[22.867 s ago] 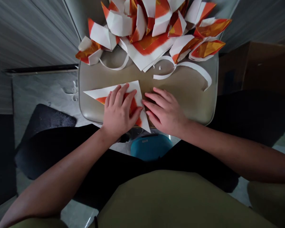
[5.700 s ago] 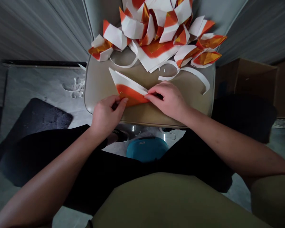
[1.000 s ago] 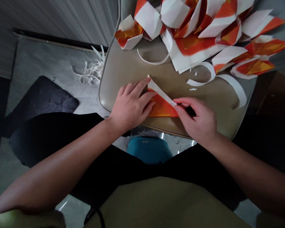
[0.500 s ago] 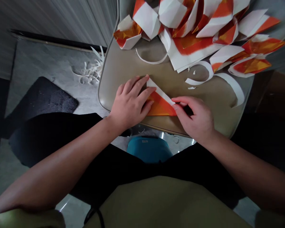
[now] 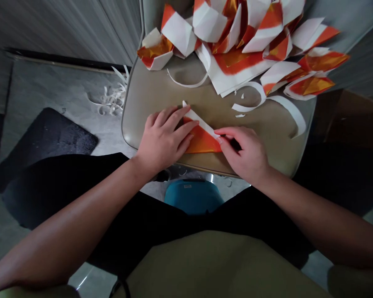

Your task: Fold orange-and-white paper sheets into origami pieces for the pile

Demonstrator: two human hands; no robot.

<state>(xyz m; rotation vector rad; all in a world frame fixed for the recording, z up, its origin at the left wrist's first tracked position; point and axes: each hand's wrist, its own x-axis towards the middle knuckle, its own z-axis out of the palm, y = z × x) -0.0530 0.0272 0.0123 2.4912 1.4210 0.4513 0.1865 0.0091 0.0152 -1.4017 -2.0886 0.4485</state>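
A folded orange and white paper (image 5: 202, 138) lies near the front edge of a beige chair seat (image 5: 149, 93). My left hand (image 5: 162, 138) rests flat on the paper's left part, fingers stretched out and pressing it down. My right hand (image 5: 244, 151) pinches the paper's right tip between thumb and fingers. Part of the paper is hidden under my left hand.
A heap of folded orange and white paper pieces (image 5: 242, 39) fills the back of the seat. White paper strips (image 5: 284, 107) curl on the seat, and more strips (image 5: 112, 97) lie on the floor at left. A dark mat (image 5: 46, 138) and a teal object (image 5: 192, 196) sit below.
Since half a second ago both hands and the paper hold the same pose; only the view has shifted slightly. Over the longer span the paper has been folded into a smaller shape.
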